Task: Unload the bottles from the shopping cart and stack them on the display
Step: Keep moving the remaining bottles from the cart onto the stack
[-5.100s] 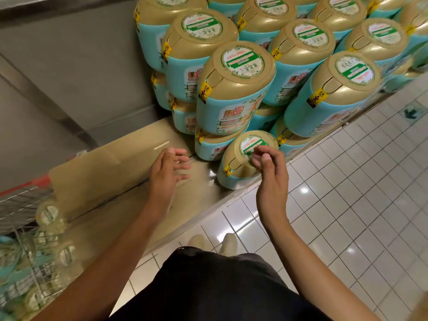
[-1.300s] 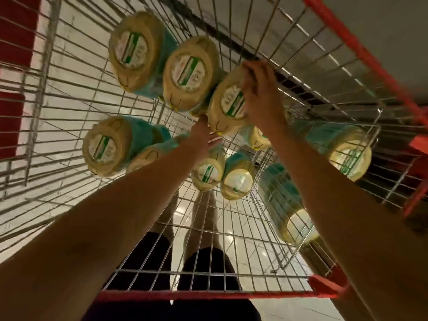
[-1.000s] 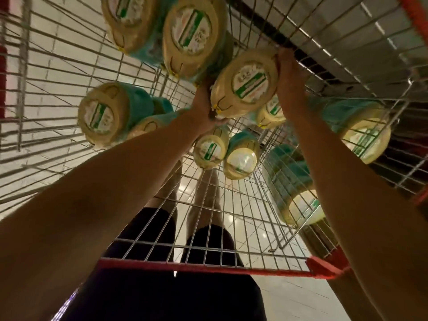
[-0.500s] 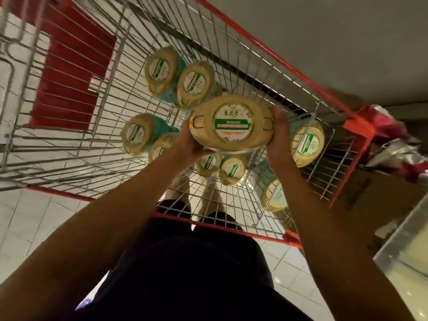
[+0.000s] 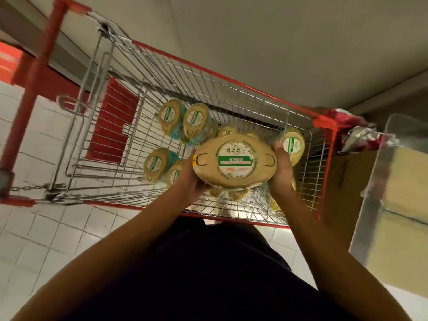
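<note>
I hold one bottle (image 5: 235, 161) with a wide gold cap and a round green-and-white label above the shopping cart (image 5: 222, 77). My left hand (image 5: 191, 181) grips its left side and my right hand (image 5: 281, 172) grips its right side. The bottle's teal body is hidden below the cap. Several more gold-capped teal bottles (image 5: 171, 117) lie in the wire cart basket, two at the back, two at the left (image 5: 156, 162) and one at the right (image 5: 293, 144).
The cart has a red rim, a red handle bar (image 5: 34, 72) at the left and a red child-seat flap (image 5: 111, 126). A metal-edged display platform (image 5: 379, 181) with cardboard stands at the right. Crumpled red and silver wrap (image 5: 356, 133) lies beside the cart corner. White floor tiles lie at the left.
Both hands have lifted the bottle up out of the cart basket and toward me. My view has pulled back, so the whole cart and the platform at the right show now.
</note>
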The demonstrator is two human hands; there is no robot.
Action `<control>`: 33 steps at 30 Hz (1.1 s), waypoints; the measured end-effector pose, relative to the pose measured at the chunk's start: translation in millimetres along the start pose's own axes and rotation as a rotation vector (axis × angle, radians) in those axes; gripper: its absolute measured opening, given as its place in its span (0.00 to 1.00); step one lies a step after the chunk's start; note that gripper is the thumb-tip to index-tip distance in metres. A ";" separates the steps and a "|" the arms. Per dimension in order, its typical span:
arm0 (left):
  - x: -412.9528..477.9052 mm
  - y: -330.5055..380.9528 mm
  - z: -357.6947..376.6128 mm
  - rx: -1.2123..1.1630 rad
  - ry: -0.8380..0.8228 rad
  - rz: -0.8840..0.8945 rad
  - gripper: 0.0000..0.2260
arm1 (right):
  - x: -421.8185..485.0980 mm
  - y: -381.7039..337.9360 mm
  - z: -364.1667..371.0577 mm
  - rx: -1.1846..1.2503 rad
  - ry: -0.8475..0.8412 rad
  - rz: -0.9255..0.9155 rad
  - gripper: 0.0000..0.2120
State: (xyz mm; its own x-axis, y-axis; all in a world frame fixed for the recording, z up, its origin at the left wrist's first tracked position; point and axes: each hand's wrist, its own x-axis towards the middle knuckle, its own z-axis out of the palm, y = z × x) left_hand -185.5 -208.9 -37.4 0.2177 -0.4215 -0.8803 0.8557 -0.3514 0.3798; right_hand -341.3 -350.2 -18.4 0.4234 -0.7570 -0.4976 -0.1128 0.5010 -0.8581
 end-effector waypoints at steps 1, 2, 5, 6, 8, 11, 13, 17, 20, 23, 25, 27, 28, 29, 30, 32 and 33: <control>-6.4 -3.1 0.1 0.028 -0.011 -0.004 0.27 | -10.0 2.0 -0.6 0.026 0.010 0.001 0.22; -12.3 -8.4 -0.7 0.044 -0.027 0.001 0.26 | -20.0 3.6 -2.3 0.040 0.024 -0.001 0.23; -24.2 -17.0 -6.0 0.064 -0.081 -0.003 0.21 | -49.2 6.6 -5.8 0.070 0.117 -0.040 0.21; -30.3 -17.2 -6.8 0.071 -0.098 -0.022 0.19 | -59.8 8.5 -7.5 0.112 0.153 -0.042 0.19; -41.8 -18.7 -7.9 0.116 -0.132 -0.063 0.19 | -84.7 12.6 -9.0 0.207 0.220 -0.069 0.15; -60.4 -24.2 -6.7 0.182 -0.184 -0.087 0.22 | -127.7 20.3 -11.6 0.255 0.349 -0.104 0.19; -73.7 -31.1 -5.0 0.209 -0.237 -0.115 0.20 | -157.0 25.4 -15.7 0.310 0.478 -0.075 0.20; -98.1 -58.3 4.7 0.387 -0.311 -0.120 0.20 | -219.9 41.7 -31.9 0.441 0.629 -0.114 0.22; -117.7 -89.7 20.6 0.550 -0.424 -0.141 0.23 | -263.4 52.9 -54.7 0.401 0.807 -0.114 0.23; -135.3 -130.6 39.6 0.705 -0.500 -0.161 0.23 | -305.5 66.5 -85.7 0.367 0.943 -0.094 0.24; -145.4 -162.5 53.9 0.810 -0.541 -0.168 0.23 | -334.9 78.4 -108.0 0.393 0.975 -0.120 0.27; -156.9 -198.0 70.2 0.888 -0.583 -0.185 0.23 | -365.6 90.7 -133.8 0.474 1.034 -0.142 0.29; -163.0 -216.6 79.0 0.922 -0.604 -0.191 0.23 | -381.3 96.8 -147.6 0.508 1.056 -0.152 0.30; -169.5 -235.5 87.9 0.953 -0.623 -0.196 0.23 | -396.8 101.1 -161.7 0.536 1.071 -0.159 0.31; -176.3 -254.9 97.1 0.984 -0.636 -0.203 0.24 | -411.6 106.9 -176.6 0.553 1.084 -0.164 0.31; -190.1 -294.6 114.0 1.034 -0.661 -0.213 0.25 | -442.4 117.5 -207.2 0.534 1.128 -0.144 0.32; -196.9 -315.7 121.8 1.053 -0.677 -0.213 0.24 | -459.2 122.2 -222.8 0.507 1.158 -0.127 0.33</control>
State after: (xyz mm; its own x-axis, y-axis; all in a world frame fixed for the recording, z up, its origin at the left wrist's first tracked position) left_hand -555.6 -116.8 50.6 -0.4268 -0.5067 -0.7490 -0.0096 -0.8257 0.5641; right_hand -749.7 -34.9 77.0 -0.6536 -0.6052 -0.4544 0.3342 0.3079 -0.8908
